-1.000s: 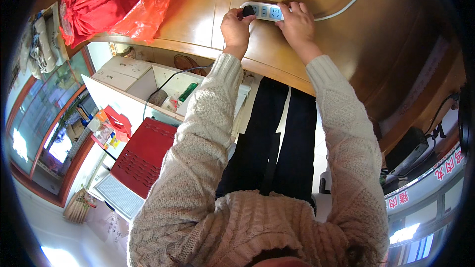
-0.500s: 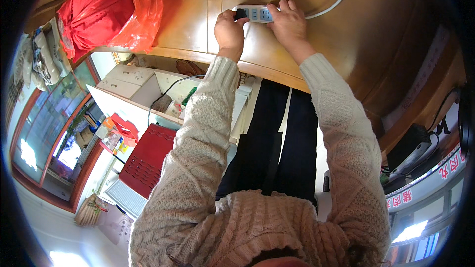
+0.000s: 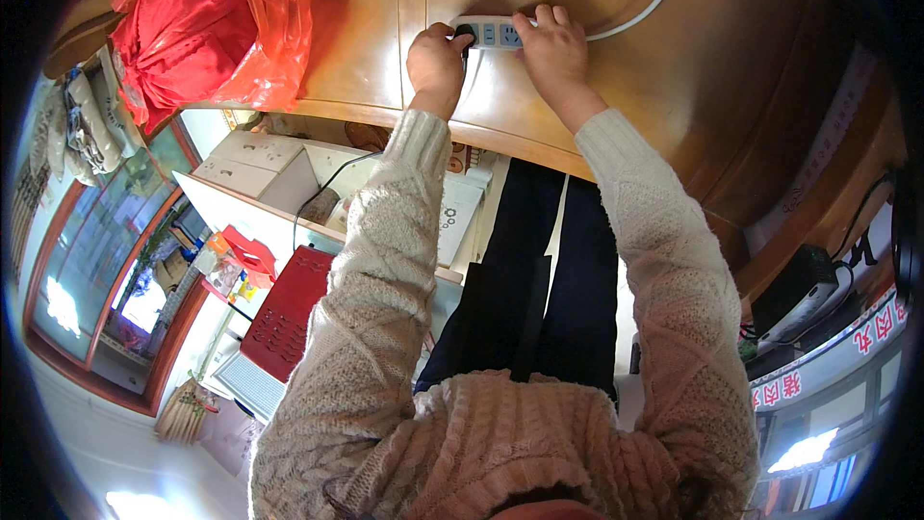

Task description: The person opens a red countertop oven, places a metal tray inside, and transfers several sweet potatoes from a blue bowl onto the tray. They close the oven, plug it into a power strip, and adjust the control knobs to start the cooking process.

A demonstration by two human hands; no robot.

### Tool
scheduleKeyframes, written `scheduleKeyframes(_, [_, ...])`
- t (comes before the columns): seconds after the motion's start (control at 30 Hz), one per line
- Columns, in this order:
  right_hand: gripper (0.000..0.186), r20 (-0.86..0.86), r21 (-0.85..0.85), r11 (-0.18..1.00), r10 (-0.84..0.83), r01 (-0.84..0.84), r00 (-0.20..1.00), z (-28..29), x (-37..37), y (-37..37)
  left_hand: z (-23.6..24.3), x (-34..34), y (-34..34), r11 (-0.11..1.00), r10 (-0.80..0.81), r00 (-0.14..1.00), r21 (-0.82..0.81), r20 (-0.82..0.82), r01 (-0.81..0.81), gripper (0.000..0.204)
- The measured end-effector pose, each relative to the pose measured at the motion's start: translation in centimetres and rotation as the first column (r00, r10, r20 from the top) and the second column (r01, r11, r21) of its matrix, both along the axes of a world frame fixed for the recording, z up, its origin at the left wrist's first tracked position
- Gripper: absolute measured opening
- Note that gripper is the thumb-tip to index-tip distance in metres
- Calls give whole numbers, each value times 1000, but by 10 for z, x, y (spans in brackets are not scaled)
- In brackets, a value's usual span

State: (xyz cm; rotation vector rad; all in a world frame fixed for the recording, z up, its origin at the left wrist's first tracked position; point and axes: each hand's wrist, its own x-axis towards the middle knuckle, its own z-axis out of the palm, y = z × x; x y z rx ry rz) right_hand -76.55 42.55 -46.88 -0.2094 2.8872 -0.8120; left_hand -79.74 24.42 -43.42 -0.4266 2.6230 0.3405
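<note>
A white power strip (image 3: 489,34) lies across the top of the wooden table (image 3: 674,87), with a white cable (image 3: 643,13) running from its right end toward the upper right. My left hand (image 3: 433,67) is closed on a black plug (image 3: 465,36) at the strip's left socket. A dark cord hangs from the plug beside my thumb; whether the plug is fully seated I cannot tell. My right hand (image 3: 556,60) grips the strip's right end, its fingers bent over the far edge and the thumb on the near side.
A red plastic bag (image 3: 202,24) of red cloth lies at upper left. Below the table's edge are an open white drawer cabinet (image 3: 241,178), a red chair (image 3: 289,299) and dark-trousered legs. A black device (image 3: 791,294) with cables sits at right. Glass windows line the left.
The strip and both my hands have shifted slightly left in the view. The dark cord now shows below the plug beside my left thumb.
</note>
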Motion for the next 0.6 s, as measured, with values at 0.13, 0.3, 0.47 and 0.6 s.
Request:
scheduleKeyframes(0.13, [36, 14, -39, 999, -9, 10, 1000, 2, 0, 1, 2, -14, -11, 998, 31, 1000, -58, -5, -31, 54])
scheduleKeyframes(0.3, [37, 98, -24, 1000, 6, -4, 995, 7, -3, 0, -2, -29, -6, 996, 73, 981, -67, 179, -62, 54])
scheduleKeyframes(0.47, [38, 122, 22, 1000, 3, -6, 993, 11, -4, -2, -4, -19, -4, 990, 141, 979, -35, 146, -137, 51])
scheduleKeyframes(0.6, [46, 142, 61, 998, 11, -19, 990, 17, -2, -3, -2, -21, -6, 984, 158, 982, 61, 107, -165, 49])
